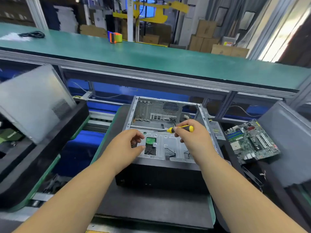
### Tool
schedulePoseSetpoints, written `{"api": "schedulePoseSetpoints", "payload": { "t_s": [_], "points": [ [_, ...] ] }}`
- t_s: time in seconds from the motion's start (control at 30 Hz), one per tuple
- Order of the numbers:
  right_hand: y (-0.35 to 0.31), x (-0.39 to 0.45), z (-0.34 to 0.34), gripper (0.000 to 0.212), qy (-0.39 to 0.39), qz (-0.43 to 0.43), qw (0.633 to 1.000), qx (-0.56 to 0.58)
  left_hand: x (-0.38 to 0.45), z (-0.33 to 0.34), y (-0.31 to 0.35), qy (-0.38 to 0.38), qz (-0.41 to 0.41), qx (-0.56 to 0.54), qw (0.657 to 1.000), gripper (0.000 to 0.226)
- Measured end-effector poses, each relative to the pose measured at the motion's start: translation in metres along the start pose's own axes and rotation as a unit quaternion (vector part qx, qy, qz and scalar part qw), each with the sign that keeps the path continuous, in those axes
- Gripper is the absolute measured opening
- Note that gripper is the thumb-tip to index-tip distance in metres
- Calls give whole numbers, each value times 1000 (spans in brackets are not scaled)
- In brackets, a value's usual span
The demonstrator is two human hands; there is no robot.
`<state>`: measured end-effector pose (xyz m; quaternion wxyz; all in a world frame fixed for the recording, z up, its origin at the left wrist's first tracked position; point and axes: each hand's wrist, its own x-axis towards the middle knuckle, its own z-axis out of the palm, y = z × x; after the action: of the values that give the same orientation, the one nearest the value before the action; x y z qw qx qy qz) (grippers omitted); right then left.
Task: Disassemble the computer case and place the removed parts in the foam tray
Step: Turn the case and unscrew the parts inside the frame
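An open grey computer case (161, 115) lies on its side on a dark foam pad (151, 207), its side panel off and its inside mostly bare. My right hand (193, 138) grips a yellow-and-black screwdriver (181, 129) whose tip points left over the drive cage. My left hand (129, 145) hovers with curled fingers over the cage's left part, beside a green-boarded hard drive (150, 140); I cannot tell whether it holds anything. A removed motherboard (250, 142) lies on the dark foam tray (286, 140) to the right.
A grey side panel (33, 101) leans in a black foam tray (50, 148) on the left. A green-topped shelf (151, 56) runs above the bench, carrying a tape dispenser (115, 37) and a black cable (33, 34). Cardboard boxes (205, 37) stand behind.
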<state>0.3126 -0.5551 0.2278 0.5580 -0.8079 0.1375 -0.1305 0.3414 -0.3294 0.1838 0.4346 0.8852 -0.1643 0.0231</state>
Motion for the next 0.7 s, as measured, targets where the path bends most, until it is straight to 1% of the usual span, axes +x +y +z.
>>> {"api": "schedulePoseSetpoints", "payload": {
  "t_s": [0.07, 0.23, 0.3, 0.47, 0.6, 0.7],
  "points": [
    [-3, -2, 1, 5, 4, -7, 1000, -17, 5, 4, -1, -18, 11, 15, 1000, 23],
    [-9, 3, 2, 17, 6, -23, 995, -97, 23, 24, 2, -65, 27, 61, 996, 28],
    [-10, 7, 2, 19, -2, -24, 993, -112, 31, 32, 4, -70, 23, 86, 994, 28],
    [-13, 20, -1, 22, -50, -42, 984, -164, 43, 38, 6, -67, 5, 103, 992, 18],
    [-15, 33, -3, 24, -88, -58, 975, -194, 46, 40, 6, -73, -10, 112, 991, 27],
    [-18, 41, -5, 25, -114, -79, 968, -212, 45, 40, 9, -76, -9, 122, 990, 27]
  ]
}}
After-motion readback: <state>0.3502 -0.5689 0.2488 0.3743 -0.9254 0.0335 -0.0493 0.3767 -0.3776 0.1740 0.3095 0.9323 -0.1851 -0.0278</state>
